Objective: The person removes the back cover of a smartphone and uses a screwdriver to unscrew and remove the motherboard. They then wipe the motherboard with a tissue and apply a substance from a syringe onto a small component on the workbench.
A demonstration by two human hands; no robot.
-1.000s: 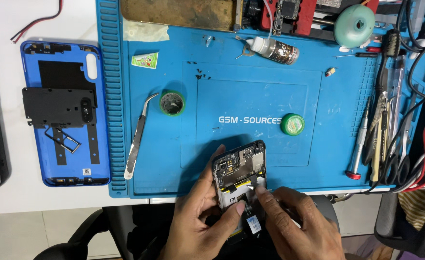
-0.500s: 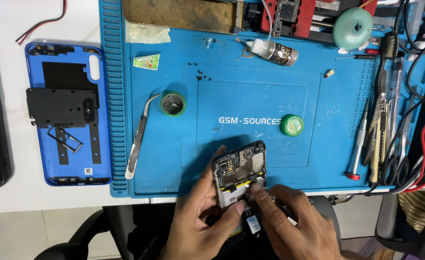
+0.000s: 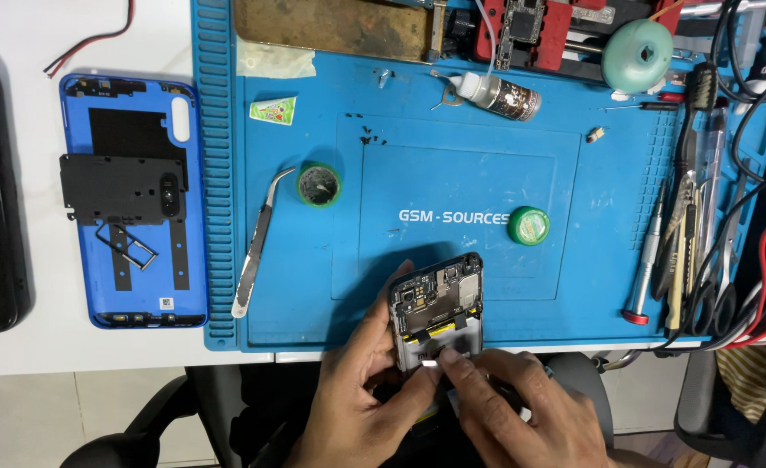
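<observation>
Both hands, left hand [image 3: 357,407] and right hand [image 3: 513,412], grip the opened phone [image 3: 436,310] with closed fingers, tweezers [image 3: 257,247] and green tin [image 3: 528,225] nearby.

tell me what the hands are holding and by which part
The left hand grips the opened phone by its lower left edge. The right hand pinches at the phone's bottom end; whether it holds a small part there cannot be told.

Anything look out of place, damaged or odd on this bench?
Nothing looks damaged. The opened phone is held by the left hand while the right hand works at it. Small dark specks lie scattered on the blue mat; I cannot tell what they are.
</observation>
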